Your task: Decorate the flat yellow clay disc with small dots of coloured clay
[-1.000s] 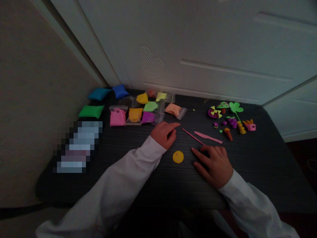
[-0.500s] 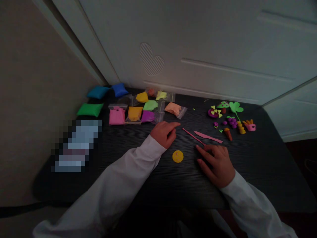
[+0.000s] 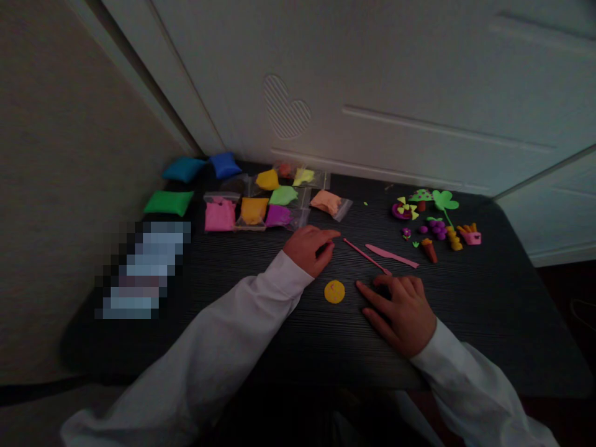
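A flat yellow clay disc (image 3: 334, 292) lies on the dark table (image 3: 261, 335) between my hands. My left hand (image 3: 311, 248) rests just behind and to the left of the disc, fingers loosely curled with the index finger stretched out flat, nothing in it. My right hand (image 3: 401, 312) lies flat to the right of the disc, fingers spread toward it, palm down. A thin pink stick (image 3: 366, 256) and a pink plastic knife (image 3: 391, 256) lie just beyond my right hand's fingertips.
Several bags of coloured clay (image 3: 254, 210) sit at the back left, with green (image 3: 168, 202) and blue (image 3: 225, 164) packs beside them. Small finished clay figures (image 3: 435, 225) stand at the back right. A white door (image 3: 372, 93) rises behind the table.
My right hand drew back to the right, then slid its fingers left again toward the yellow disc. My left hand has stayed in place.
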`<state>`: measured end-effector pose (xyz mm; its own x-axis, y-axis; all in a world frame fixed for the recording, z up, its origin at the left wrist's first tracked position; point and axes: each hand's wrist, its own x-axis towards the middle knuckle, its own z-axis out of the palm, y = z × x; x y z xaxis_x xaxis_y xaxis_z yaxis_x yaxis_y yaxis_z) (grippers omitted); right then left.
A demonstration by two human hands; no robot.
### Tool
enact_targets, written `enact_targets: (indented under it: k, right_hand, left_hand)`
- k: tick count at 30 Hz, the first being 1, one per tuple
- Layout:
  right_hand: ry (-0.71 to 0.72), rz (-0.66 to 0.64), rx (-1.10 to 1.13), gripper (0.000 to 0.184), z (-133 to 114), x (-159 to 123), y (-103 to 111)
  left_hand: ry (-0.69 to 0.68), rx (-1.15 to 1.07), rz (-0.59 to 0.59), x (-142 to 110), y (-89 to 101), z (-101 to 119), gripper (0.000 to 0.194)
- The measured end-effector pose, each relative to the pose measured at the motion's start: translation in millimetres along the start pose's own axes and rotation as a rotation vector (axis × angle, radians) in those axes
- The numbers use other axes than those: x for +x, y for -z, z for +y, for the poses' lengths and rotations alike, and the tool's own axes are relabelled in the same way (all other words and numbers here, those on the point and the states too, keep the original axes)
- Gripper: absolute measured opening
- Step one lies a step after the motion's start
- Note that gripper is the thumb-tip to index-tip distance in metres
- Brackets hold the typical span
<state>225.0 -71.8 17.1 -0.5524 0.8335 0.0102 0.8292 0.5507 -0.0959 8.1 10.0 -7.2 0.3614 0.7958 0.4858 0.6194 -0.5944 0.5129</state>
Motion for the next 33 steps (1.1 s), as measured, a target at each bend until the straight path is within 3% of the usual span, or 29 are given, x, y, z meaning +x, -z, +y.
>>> enact_targets:
  k: [6,11,15,20,25,33]
  right_hand:
    - [-0.030,0.013,-0.025,0.045,-2.1,-0.5,1.9]
    - [0.001,-0.048,-0.007,0.044,-3.8,-1.4,6.5]
    - [-0.035,-0.008,-0.028,0.047,-2.3,-2.1,4.7]
    - [0.005,-0.049,-0.015,0.046,-1.9,-2.8,4.6]
    - [-0.027,0.004,-0.037,0.049,0.2,-3.8,0.1]
    - [-0.036,-0.022,-0.037,0.050,1.0,-2.8,-0.9]
  left_hand:
    - [-0.011,0.001,0.003,-0.2,0.1,-0.1,0.025]
    - [0.007,0.010,0.001,-0.6,0.4,0.5,0.026]
    - [0.017,0.018,-0.010,-0.6,-1.0,-0.1,0.026]
    - [0.013,0.011,-0.024,-0.8,-3.1,-3.2,0.018]
    - [-0.033,0.030,-0.051,-0.5,-5.0,-7.5,0.014]
    - [-0.094,0.029,-0.057,1.5,-4.0,-10.2,0.013]
